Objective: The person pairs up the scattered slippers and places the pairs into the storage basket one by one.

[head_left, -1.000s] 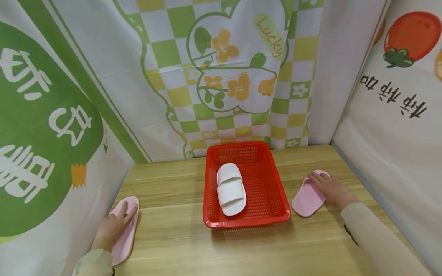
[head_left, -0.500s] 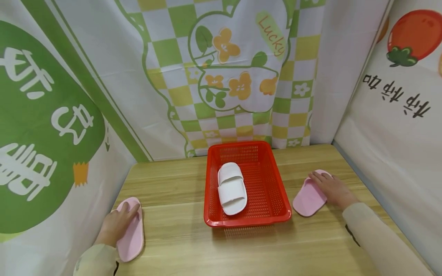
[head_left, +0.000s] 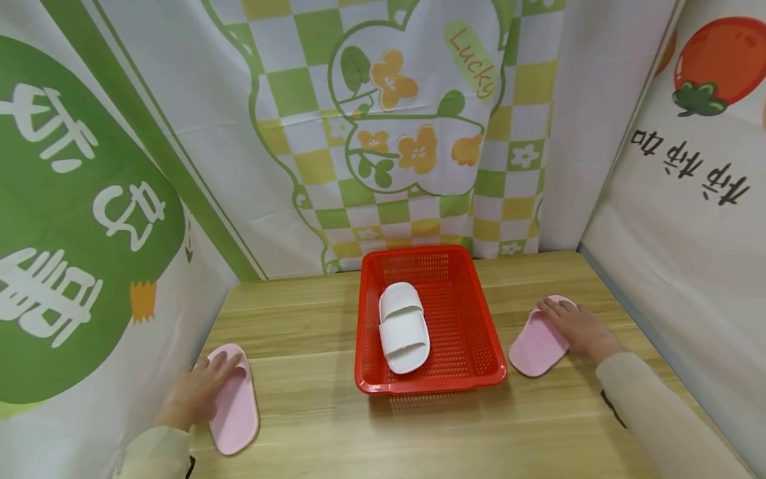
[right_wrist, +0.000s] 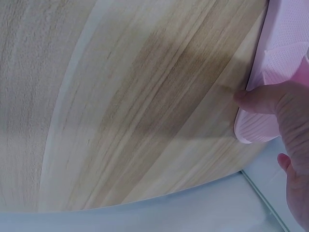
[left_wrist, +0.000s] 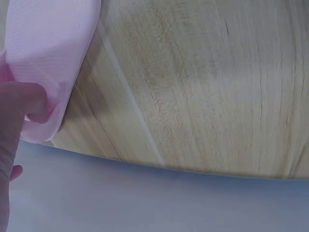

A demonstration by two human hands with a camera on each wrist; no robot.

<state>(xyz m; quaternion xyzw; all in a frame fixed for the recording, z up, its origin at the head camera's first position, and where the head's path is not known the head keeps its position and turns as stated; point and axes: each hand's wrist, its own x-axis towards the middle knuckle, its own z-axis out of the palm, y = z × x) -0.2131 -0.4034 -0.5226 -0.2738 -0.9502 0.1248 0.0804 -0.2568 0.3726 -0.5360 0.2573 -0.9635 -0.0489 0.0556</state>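
Note:
A pink slipper (head_left: 235, 414) lies flat near the table's left edge. My left hand (head_left: 194, 394) is on its far end, slightly blurred, fingers over the strap area. In the left wrist view, the bent thumb (left_wrist: 36, 102) reaches into the slipper's opening, gripping there. At the right lies another pink slipper (head_left: 538, 344). My right hand (head_left: 582, 332) holds its far end, fingers across the top; the right wrist view shows the thumb (right_wrist: 260, 99) against its side edge. Between the hands, a white slipper (head_left: 404, 328) lies in a red plastic basket (head_left: 431, 387).
The wooden table (head_left: 311, 426) carries the basket at its back middle. A patterned curtain (head_left: 413, 219) hangs behind it. Printed cloth walls (head_left: 670, 266) stand close along the left and right table edges.
The left pink slipper has shifted right and turned, its near end swinging rightward, while my left hand has moved slightly. My right hand and its slipper stay almost still.

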